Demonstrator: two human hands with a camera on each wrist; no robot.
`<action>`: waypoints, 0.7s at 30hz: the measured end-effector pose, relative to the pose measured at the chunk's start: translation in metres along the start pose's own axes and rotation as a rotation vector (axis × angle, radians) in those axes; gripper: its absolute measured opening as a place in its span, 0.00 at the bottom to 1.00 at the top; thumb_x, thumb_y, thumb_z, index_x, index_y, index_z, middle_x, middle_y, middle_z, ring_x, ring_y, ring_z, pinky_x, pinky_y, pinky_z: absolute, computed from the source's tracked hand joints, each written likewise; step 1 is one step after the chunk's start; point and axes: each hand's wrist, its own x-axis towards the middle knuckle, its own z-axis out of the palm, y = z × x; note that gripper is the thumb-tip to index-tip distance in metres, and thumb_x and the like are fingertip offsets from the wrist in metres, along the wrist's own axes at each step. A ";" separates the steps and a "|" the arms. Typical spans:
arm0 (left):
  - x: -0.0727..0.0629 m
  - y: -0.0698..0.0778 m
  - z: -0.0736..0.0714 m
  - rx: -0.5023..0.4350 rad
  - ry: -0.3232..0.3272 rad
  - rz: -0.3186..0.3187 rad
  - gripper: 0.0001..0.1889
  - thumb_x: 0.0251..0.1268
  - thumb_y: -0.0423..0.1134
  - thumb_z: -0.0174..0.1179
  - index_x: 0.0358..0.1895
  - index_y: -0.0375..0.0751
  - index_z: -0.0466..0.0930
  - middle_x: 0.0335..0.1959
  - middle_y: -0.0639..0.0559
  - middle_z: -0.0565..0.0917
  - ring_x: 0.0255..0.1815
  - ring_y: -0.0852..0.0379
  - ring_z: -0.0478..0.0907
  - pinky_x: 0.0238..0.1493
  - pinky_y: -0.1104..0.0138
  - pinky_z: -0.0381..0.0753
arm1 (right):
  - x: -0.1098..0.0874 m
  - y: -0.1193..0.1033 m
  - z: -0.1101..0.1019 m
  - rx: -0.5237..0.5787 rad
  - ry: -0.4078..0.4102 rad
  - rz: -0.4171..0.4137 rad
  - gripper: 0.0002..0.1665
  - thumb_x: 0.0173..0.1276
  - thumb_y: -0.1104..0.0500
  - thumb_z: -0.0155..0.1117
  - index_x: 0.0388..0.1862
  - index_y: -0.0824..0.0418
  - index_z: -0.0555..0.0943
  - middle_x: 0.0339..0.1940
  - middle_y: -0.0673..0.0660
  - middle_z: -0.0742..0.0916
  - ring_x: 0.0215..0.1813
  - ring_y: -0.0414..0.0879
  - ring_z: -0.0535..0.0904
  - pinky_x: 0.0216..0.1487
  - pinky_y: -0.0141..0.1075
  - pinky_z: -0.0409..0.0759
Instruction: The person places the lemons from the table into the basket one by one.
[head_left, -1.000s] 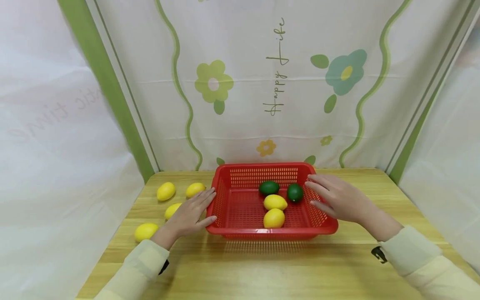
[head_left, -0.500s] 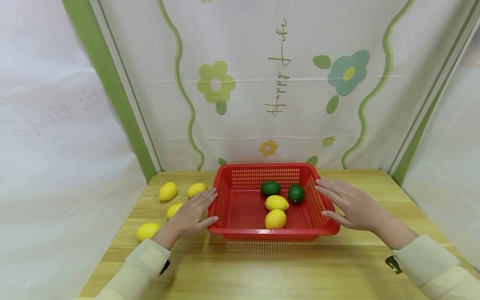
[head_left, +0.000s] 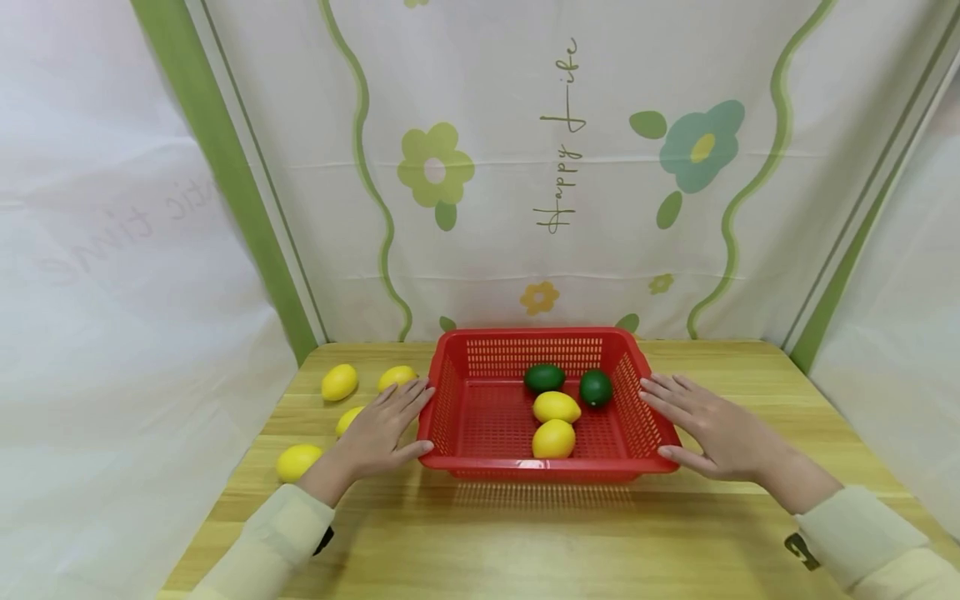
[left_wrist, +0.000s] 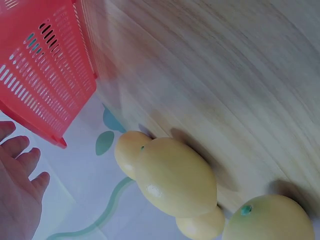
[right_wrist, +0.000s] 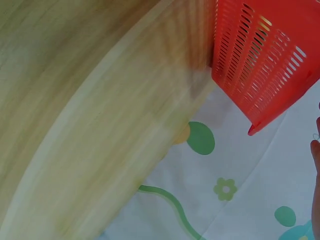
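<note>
A red plastic basket (head_left: 480,417) with slotted walls stands on the table between both hands. Two yellow lemons (head_left: 556,407) and two dark green fruits, lemon-like in shape (head_left: 543,377), lie inside it. My left hand (head_left: 378,429) has straight fingers, their tips at the basket's left rim. On the opposite side, my right hand (head_left: 716,429) lies with extended fingers right at the right rim. In the left wrist view the left hand (left_wrist: 17,190) shows below the basket wall (left_wrist: 50,65); the right wrist view catches only an edge of the right hand (right_wrist: 316,165).
Several more lemons (head_left: 340,382) lie on the wooden table (head_left: 525,550) left of the basket, some partly behind the left hand. Behind the table hangs a white curtain (head_left: 487,250) printed with flowers, and white sheets (head_left: 135,333) enclose both sides.
My right hand has moved right and down, from over the basket's right side out to its rim. The left hand stays at the left rim. The fruits keep their places in the basket.
</note>
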 end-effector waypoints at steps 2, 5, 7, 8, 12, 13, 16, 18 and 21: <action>-0.002 0.000 -0.001 0.001 -0.005 -0.002 0.40 0.68 0.59 0.54 0.73 0.32 0.60 0.73 0.38 0.61 0.73 0.40 0.58 0.71 0.46 0.55 | -0.002 0.000 0.002 0.003 -0.002 0.007 0.42 0.68 0.37 0.58 0.67 0.67 0.72 0.67 0.63 0.75 0.64 0.64 0.71 0.74 0.31 0.43; -0.007 -0.001 -0.003 0.006 -0.008 -0.003 0.42 0.70 0.64 0.47 0.73 0.32 0.58 0.74 0.39 0.59 0.73 0.40 0.57 0.71 0.46 0.55 | -0.004 0.000 0.004 0.006 -0.003 0.009 0.42 0.68 0.36 0.57 0.67 0.67 0.71 0.67 0.63 0.75 0.63 0.64 0.72 0.74 0.30 0.43; -0.009 -0.001 -0.005 0.014 0.000 0.000 0.43 0.70 0.66 0.43 0.73 0.31 0.59 0.74 0.39 0.59 0.73 0.40 0.57 0.70 0.46 0.55 | -0.005 0.000 0.005 0.007 0.000 0.007 0.42 0.69 0.36 0.57 0.67 0.67 0.71 0.67 0.63 0.75 0.64 0.63 0.72 0.74 0.30 0.44; -0.010 -0.002 -0.006 0.020 0.004 0.001 0.44 0.70 0.67 0.42 0.73 0.31 0.59 0.74 0.39 0.59 0.73 0.40 0.56 0.70 0.46 0.56 | -0.006 0.000 0.006 0.008 0.001 0.005 0.42 0.69 0.37 0.56 0.67 0.68 0.71 0.67 0.64 0.75 0.64 0.63 0.72 0.74 0.30 0.45; -0.015 -0.002 -0.009 0.043 0.011 0.001 0.44 0.69 0.67 0.43 0.74 0.32 0.58 0.75 0.40 0.59 0.74 0.41 0.55 0.70 0.46 0.56 | -0.008 0.000 0.008 0.010 0.000 0.004 0.41 0.69 0.38 0.57 0.67 0.67 0.71 0.67 0.64 0.75 0.65 0.60 0.71 0.73 0.29 0.45; -0.016 -0.001 -0.010 0.048 0.011 0.001 0.44 0.69 0.67 0.44 0.74 0.33 0.57 0.75 0.41 0.59 0.74 0.41 0.55 0.70 0.46 0.56 | -0.009 0.000 0.009 0.009 -0.002 0.005 0.41 0.69 0.38 0.57 0.67 0.67 0.71 0.67 0.63 0.75 0.65 0.60 0.71 0.73 0.28 0.45; -0.019 -0.001 -0.014 0.070 0.020 0.007 0.43 0.68 0.66 0.47 0.74 0.34 0.57 0.75 0.41 0.59 0.74 0.41 0.56 0.70 0.46 0.57 | -0.011 0.000 0.010 0.006 -0.009 0.011 0.40 0.68 0.38 0.59 0.67 0.67 0.72 0.67 0.63 0.75 0.64 0.60 0.72 0.73 0.26 0.44; -0.021 -0.001 -0.017 0.073 0.034 0.014 0.43 0.68 0.65 0.48 0.74 0.34 0.58 0.74 0.41 0.60 0.73 0.39 0.57 0.69 0.45 0.58 | -0.011 -0.001 0.011 0.004 -0.010 0.014 0.40 0.68 0.39 0.59 0.66 0.67 0.73 0.66 0.63 0.75 0.64 0.60 0.72 0.72 0.26 0.44; -0.025 0.000 -0.020 0.089 0.039 0.012 0.43 0.68 0.65 0.48 0.72 0.32 0.60 0.73 0.39 0.61 0.72 0.38 0.59 0.68 0.44 0.59 | -0.012 -0.001 0.013 0.006 -0.003 0.010 0.39 0.68 0.39 0.59 0.65 0.69 0.73 0.65 0.64 0.76 0.63 0.61 0.73 0.73 0.26 0.44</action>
